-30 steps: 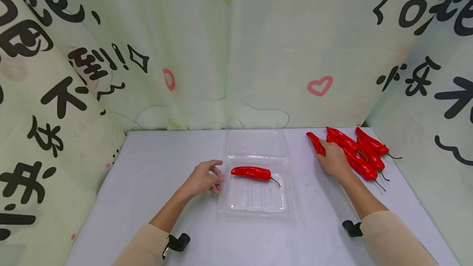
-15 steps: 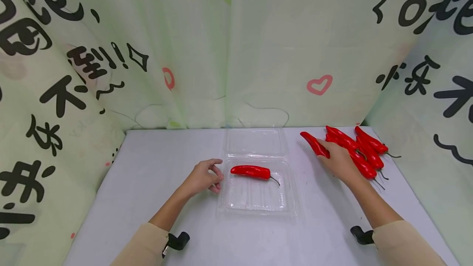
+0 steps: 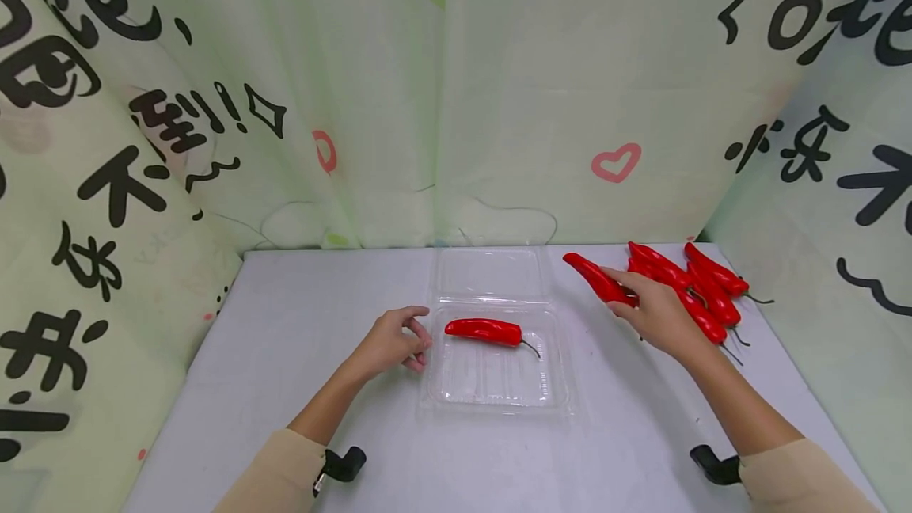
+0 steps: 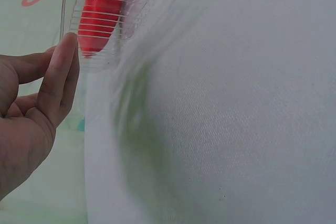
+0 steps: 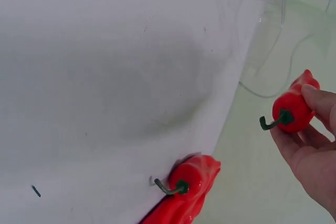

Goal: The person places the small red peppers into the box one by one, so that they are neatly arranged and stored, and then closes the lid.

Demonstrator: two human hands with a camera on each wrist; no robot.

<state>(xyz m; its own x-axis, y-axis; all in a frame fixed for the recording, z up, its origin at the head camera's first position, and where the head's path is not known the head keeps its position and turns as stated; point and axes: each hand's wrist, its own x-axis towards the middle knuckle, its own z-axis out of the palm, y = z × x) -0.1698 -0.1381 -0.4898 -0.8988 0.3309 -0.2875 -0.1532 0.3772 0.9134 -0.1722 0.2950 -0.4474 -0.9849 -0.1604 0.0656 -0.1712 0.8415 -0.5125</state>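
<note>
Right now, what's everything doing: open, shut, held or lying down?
Clear plastic hinged box: open, lid folded back.
Boxed long red pepper: lying on its side.
Held long red pepper: gripped by right fingers, seemingly lifted.
Pile of red peppers: lying on the white tabletop.
Left fingers: relaxed, at the box's side.

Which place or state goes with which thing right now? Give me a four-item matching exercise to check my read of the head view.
1. Left hand
2. Right hand
3. Pepper pile
4. Clear lid

A. Near the table's far right corner
B. Folded back, open
C. Holding a single red pepper
D. Beside the clear tray's left edge

Pairs: 1-D, 2-C, 3-A, 4-B
</note>
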